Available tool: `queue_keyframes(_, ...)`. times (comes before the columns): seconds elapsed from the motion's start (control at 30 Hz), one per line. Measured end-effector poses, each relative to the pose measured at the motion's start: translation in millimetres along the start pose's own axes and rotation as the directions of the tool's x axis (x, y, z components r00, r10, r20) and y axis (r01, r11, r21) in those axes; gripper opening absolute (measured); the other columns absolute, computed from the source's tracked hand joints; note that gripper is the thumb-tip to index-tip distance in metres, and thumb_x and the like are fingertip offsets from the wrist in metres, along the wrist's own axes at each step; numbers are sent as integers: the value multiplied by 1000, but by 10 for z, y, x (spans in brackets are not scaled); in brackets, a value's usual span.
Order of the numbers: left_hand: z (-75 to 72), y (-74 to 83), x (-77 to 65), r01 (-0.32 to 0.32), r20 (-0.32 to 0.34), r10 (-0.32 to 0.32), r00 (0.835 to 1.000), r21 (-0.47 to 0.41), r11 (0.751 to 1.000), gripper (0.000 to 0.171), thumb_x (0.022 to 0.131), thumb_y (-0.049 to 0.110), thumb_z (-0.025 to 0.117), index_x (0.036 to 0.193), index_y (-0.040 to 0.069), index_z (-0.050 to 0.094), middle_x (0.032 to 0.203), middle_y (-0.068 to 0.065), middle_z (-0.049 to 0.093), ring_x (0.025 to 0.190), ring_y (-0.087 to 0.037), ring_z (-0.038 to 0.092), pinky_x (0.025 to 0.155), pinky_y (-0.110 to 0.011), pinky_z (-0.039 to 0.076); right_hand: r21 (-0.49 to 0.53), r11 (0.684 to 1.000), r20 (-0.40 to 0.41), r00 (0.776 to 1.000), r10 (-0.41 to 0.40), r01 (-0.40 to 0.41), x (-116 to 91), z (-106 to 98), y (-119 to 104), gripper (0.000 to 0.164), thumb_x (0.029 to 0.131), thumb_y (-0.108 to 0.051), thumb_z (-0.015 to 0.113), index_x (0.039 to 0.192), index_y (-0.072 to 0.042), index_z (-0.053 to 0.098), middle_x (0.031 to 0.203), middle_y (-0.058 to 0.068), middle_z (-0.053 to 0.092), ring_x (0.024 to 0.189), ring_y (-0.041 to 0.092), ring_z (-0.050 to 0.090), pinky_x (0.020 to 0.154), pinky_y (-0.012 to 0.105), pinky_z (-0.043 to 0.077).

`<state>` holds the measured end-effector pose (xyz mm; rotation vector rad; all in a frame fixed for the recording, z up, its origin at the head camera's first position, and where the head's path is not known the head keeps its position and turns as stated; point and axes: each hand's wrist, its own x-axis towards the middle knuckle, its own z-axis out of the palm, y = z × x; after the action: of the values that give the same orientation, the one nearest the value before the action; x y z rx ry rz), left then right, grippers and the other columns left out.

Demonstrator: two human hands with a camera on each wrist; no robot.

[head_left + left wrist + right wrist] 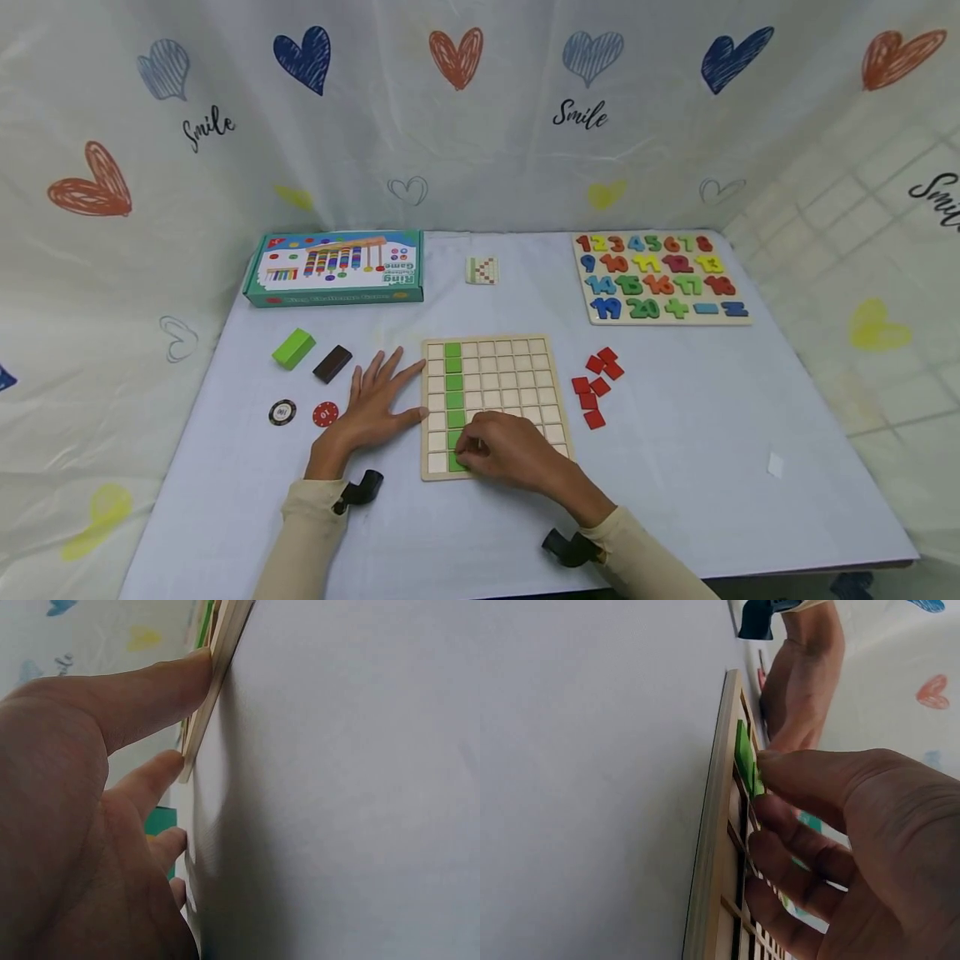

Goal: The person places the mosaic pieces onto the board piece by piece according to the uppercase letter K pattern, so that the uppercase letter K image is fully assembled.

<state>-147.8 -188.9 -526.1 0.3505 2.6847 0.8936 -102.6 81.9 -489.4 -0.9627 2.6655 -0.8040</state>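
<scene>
- pale wooden grid board (515, 378) is laid flat on the white-covered table (675, 483), between the two hands; its second column from the left is lined with green square tiles (454, 400).
- left hand (370, 414): fingers are spread; the board's left edge is touched by thumb and forefinger.
- right hand (510, 450): fingers are curled over the column's near end, where a green tile is pinched by thumb and forefinger.
- red square tiles (588, 401) are scattered right of the board.
- lime-green block (293, 348), dark brown block (332, 364) and red round chip (325, 414) are placed near the left hand.
</scene>
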Motion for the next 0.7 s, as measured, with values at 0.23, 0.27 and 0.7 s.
queue_keyframes(0.23, 6, -5, -1, 1, 4, -1, 1000, -9, 1000, 81, 98, 46, 71, 168, 27, 35, 180, -11, 4, 164, -41, -10, 125, -66, -16, 72, 995, -113, 990, 82, -74, -82, -282, 207, 9, 96, -22, 81, 104, -19, 80, 85, -14, 65, 77, 4, 58, 65, 22, 52)
queue_keyframes(0.27, 2, -2, -3, 0, 4, 0, 1000, -11, 1000, 81, 98, 45, 71, 168, 27, 35, 180, -11, 4, 164, -41, -10, 125, -66, -16, 83, 993, -131, 987, 97, -87, -97, -343, 251, 10, 95, -21, 81, 105, -18, 80, 87, -13, 67, 78, 4, 59, 66, 23, 53)
queue_keyframes(0.7, 10, -18, -5, -24, -16, 24, 1000, -24, 999, 81, 97, 46, 72, 167, 26, 37, 179, -12, 7, 164, -42, -9, 125, -68, -15, 59, 913, -241, 882, 405, -403, -443, -1071, 1031, 27, 99, -21, 76, 121, -5, 75, 115, 16, 70, 98, 30, 65, 68, 36, 57)
